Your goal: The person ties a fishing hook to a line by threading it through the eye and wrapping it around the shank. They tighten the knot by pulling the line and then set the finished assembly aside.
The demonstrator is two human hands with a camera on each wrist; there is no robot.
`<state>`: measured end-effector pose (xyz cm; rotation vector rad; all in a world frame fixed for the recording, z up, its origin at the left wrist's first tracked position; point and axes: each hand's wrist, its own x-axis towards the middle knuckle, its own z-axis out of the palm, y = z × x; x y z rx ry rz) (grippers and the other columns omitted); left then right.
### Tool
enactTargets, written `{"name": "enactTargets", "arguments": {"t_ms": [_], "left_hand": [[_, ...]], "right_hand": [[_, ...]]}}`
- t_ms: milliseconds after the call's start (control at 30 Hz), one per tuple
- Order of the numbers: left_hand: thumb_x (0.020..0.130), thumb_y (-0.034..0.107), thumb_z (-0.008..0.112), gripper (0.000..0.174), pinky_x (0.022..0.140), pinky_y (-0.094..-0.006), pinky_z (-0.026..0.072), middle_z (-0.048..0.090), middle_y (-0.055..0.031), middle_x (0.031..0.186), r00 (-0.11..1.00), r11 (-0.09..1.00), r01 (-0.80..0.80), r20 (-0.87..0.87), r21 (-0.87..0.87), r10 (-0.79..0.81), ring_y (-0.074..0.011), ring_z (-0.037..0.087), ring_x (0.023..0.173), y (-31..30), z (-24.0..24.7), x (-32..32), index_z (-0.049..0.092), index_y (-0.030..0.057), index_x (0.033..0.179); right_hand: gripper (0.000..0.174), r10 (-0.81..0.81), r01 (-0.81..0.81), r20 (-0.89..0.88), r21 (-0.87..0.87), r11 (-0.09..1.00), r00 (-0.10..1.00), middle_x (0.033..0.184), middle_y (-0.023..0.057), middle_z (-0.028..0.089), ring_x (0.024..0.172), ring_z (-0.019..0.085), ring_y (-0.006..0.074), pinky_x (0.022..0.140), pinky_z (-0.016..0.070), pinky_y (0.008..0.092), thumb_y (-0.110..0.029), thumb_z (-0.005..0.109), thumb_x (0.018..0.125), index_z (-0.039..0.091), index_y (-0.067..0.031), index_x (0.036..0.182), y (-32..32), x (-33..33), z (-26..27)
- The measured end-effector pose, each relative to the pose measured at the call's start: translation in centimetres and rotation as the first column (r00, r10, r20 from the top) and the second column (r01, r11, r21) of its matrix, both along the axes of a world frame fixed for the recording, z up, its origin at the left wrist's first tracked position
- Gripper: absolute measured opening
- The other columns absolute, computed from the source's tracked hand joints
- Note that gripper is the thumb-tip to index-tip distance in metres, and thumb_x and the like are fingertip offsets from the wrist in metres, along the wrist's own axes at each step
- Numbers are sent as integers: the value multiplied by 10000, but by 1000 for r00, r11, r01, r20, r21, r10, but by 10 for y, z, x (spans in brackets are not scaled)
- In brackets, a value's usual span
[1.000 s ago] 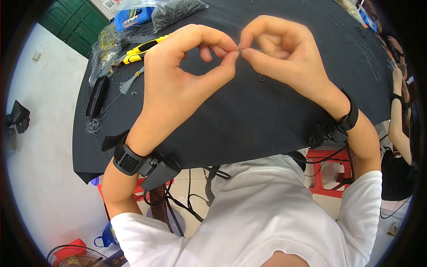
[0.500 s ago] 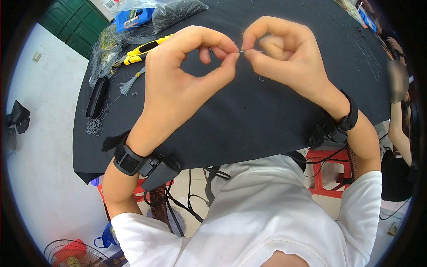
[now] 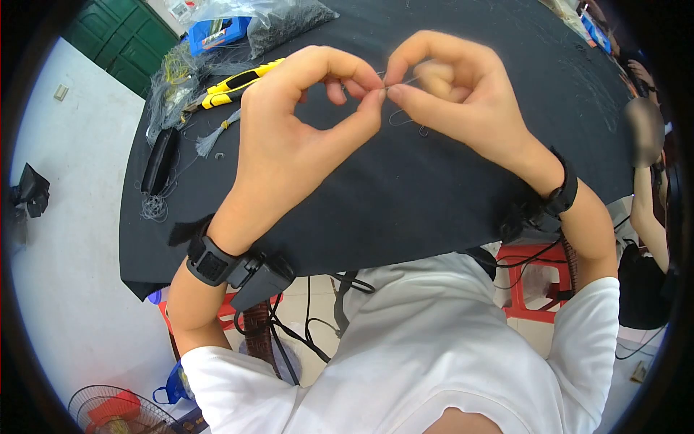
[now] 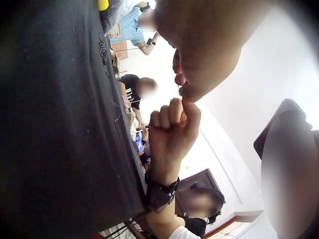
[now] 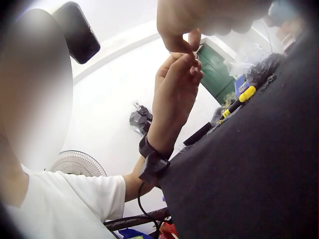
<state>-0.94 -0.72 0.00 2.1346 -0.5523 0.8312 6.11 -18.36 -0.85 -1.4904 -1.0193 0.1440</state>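
Note:
Over the black-covered table (image 3: 405,195), my two hands meet fingertip to fingertip. My left hand (image 3: 285,137) pinches a thin clear fishing line between thumb and forefinger, and its other fingers are curled behind. Right beside it, my right hand (image 3: 473,105) pinches the same fishing line (image 3: 413,80) with thumb and forefinger. The bit of line between the fingertips is mostly hidden. Just below the right hand, a small fishing hook (image 3: 424,132) shows against the black cloth, with a loop of line near it. In the right wrist view the left hand (image 5: 174,94) is raised above the table.
Pliers with yellow and black handles (image 3: 231,90) lie left of the hands, by a tangle of line (image 3: 170,94) and a tied line bundle (image 3: 215,137). A black case (image 3: 160,160) is near the left edge. Behind are a blue box (image 3: 217,35) and a bag (image 3: 289,25).
The right fingertips have shifted slightly left and down against the left ones. The line's free end now slants upward to the right, and a loop shows below the fingers.

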Motion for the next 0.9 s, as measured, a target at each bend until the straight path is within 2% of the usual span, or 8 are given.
{"name": "enactTargets", "arguments": {"t_ms": [167,267,367,500,567,633,767,900], "left_hand": [[678,-21,655,115,610,-232,421,584,-44,709,998,999,-32,-61,25,33,-118,512,638,-2,5,1,594,15,768],[691,-26,646,107,612,-232,409,577,-40,718,994,999,-47,-93,9,48,-114,513,653,-9,14,3,585,14,769],[732,12,642,78,571,-236,354,581,-16,733,989,994,-106,-102,-10,105,-101,515,667,-8,10,0,583,28,781],[763,33,626,65,563,-245,323,579,-7,746,987,995,-104,-122,-2,103,-110,515,667,-11,11,-1,572,38,797],[766,29,613,68,572,-237,317,555,-7,756,988,998,-63,-138,-2,62,-108,496,675,-15,10,-2,560,37,807],[767,25,599,67,583,-220,310,523,6,756,988,999,-36,-152,2,36,-88,452,675,-14,9,-2,549,34,811],[761,-2,606,85,626,-274,399,555,-66,777,989,1000,25,-146,8,-24,-172,524,698,-16,8,0,537,6,811],[759,-9,606,91,652,-284,412,551,-81,779,989,999,22,-144,35,-17,-186,525,701,-16,10,-1,532,-6,810]], "right_hand": [[47,39,-39,-93,9,999,995,508,-115,301,470,253,-15,423,197,199,-81,635,763,601,-56,784,0,4,3],[61,-1,5,41,-117,993,999,524,-119,291,488,239,-22,440,195,197,-76,626,814,588,-38,840,-9,10,13],[297,-10,5,-38,-138,990,999,515,-106,270,501,225,-6,434,182,218,-143,618,849,456,-62,613,-5,13,7],[503,-69,76,80,-100,992,994,524,-83,207,521,187,23,428,159,249,-175,589,876,220,-101,542,-7,7,18],[487,-34,35,18,-79,996,999,521,-67,185,515,176,32,429,160,259,-141,567,875,208,-86,551,-8,6,19],[460,-17,22,73,-76,997,997,522,-59,182,513,172,39,431,164,264,-111,547,870,207,-76,562,-9,7,18],[421,-1,11,132,-71,997,991,530,-45,181,517,169,45,438,171,270,-60,525,853,205,-65,580,-8,7,15],[428,-17,28,146,-68,997,989,539,-45,186,524,170,48,444,176,268,-56,533,849,201,-73,581,-8,6,15]]}}
